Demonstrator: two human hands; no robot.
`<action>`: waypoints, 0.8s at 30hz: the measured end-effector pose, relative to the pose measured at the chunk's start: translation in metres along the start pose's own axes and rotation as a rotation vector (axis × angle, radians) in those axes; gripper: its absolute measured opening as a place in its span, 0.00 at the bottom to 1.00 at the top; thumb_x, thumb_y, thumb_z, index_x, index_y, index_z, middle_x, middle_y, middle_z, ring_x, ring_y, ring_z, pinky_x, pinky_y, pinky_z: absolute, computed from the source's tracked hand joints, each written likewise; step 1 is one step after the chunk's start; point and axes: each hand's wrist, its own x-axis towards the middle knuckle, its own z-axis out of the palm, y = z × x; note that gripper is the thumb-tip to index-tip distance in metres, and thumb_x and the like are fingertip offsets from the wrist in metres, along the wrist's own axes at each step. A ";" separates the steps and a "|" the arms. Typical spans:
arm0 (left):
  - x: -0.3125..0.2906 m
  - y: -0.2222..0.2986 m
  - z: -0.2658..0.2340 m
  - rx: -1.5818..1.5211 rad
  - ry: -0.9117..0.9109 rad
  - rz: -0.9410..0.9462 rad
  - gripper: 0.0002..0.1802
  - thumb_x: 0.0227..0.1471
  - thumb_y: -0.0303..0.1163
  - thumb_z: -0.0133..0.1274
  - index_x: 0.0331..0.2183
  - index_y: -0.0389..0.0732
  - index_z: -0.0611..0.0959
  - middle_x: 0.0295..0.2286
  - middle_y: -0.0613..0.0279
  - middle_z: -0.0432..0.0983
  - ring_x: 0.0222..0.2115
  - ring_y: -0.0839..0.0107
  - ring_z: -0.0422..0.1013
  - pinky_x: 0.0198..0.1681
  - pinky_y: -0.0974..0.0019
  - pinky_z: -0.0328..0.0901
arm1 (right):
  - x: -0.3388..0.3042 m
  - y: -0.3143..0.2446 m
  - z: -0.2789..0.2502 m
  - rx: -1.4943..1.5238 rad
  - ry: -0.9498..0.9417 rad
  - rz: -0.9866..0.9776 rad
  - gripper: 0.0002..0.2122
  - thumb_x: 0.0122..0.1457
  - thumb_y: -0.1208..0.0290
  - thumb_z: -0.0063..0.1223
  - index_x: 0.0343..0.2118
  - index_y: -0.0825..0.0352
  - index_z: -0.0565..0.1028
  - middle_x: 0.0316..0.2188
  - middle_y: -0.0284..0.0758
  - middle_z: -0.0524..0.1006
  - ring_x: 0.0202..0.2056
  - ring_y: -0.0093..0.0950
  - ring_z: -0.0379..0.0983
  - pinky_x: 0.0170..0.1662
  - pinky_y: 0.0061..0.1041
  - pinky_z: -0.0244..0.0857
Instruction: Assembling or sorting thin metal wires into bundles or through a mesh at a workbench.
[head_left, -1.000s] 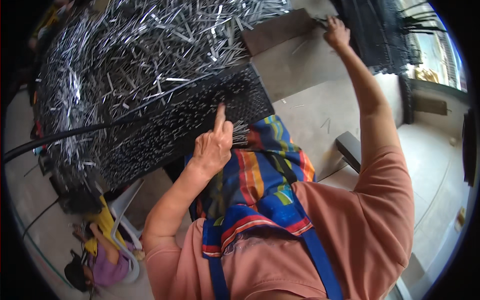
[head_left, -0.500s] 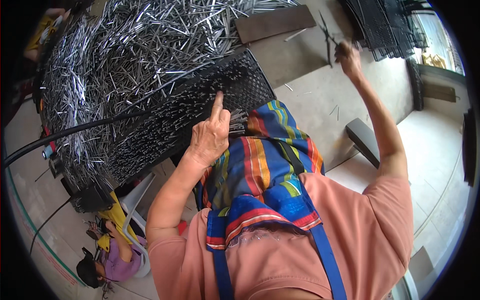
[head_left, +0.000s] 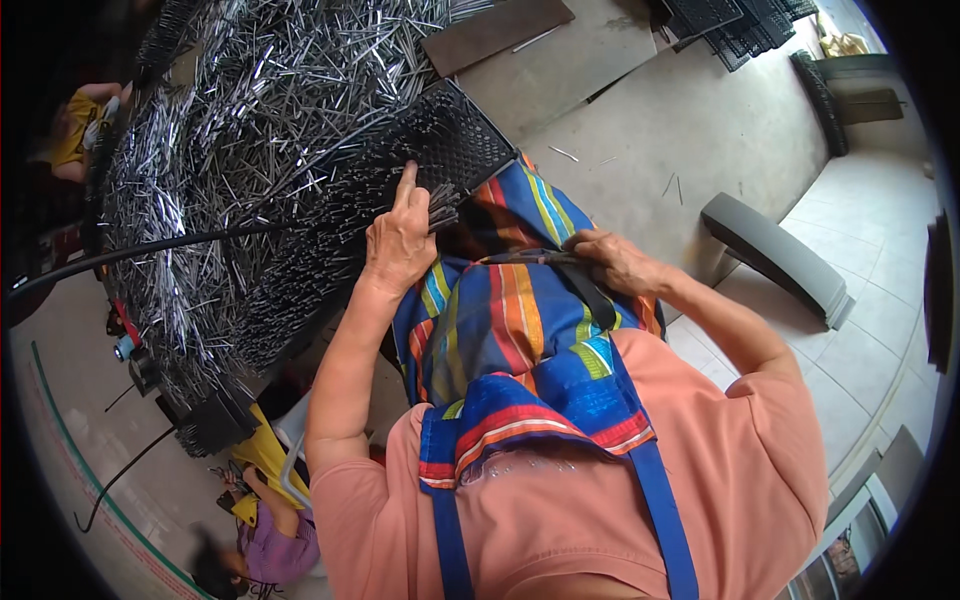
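A black perforated tray [head_left: 478, 150] lies slanted at the edge of a heap of loose metal strips [head_left: 310, 90]. Many thin dark rods [head_left: 330, 240] stand upright in its holes; its right end shows bare mesh. Over the tray's near side, my left hand [head_left: 400, 240] is closed around a bundle of thin rods [head_left: 443, 206], with the index finger stretched toward the standing rods. My right hand [head_left: 615, 262] is above my striped apron [head_left: 520, 320], closed on a slim dark two-armed tool [head_left: 520, 257] whose tip points left toward the bundle. Its exact kind is unclear.
A black hose [head_left: 150, 255] crosses from the left to the tray. A brown board [head_left: 500, 33] lies beyond it. Black mesh trays [head_left: 750, 30] are stacked far right, near a grey curved bench [head_left: 775, 260]. Other people [head_left: 280, 545] sit at the left.
My right hand has come from the far right, where the tool's arms were spread, down and left to my lap. My left hand still grips the bundle; the whole view has shifted slightly.
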 end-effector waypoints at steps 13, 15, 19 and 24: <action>0.000 -0.002 -0.001 -0.017 0.024 0.028 0.12 0.43 0.21 0.51 0.33 0.35 0.68 0.58 0.38 0.60 0.31 0.37 0.74 0.32 0.45 0.71 | -0.002 0.026 -0.005 -0.040 0.132 -0.024 0.06 0.42 0.80 0.48 0.25 0.74 0.76 0.39 0.47 0.76 0.40 0.48 0.73 0.44 0.38 0.68; 0.000 -0.001 0.001 -0.004 0.030 -0.015 0.12 0.47 0.29 0.56 0.33 0.38 0.71 0.56 0.39 0.62 0.34 0.39 0.74 0.33 0.47 0.70 | 0.012 0.024 0.001 -0.172 0.056 0.126 0.07 0.42 0.79 0.50 0.26 0.73 0.76 0.38 0.47 0.76 0.40 0.47 0.73 0.44 0.39 0.68; 0.001 -0.004 0.005 -0.011 0.041 0.002 0.11 0.48 0.29 0.55 0.32 0.38 0.71 0.56 0.39 0.62 0.32 0.39 0.74 0.31 0.48 0.71 | 0.030 0.052 -0.003 -0.314 -0.030 0.284 0.09 0.43 0.75 0.51 0.27 0.72 0.77 0.31 0.48 0.77 0.37 0.48 0.74 0.42 0.39 0.69; 0.002 -0.004 0.005 -0.015 0.019 -0.030 0.10 0.47 0.27 0.54 0.32 0.38 0.71 0.56 0.39 0.62 0.32 0.39 0.74 0.31 0.49 0.71 | 0.021 0.025 -0.046 -0.187 -0.053 0.228 0.08 0.50 0.73 0.52 0.29 0.72 0.79 0.27 0.45 0.76 0.32 0.40 0.75 0.38 0.34 0.69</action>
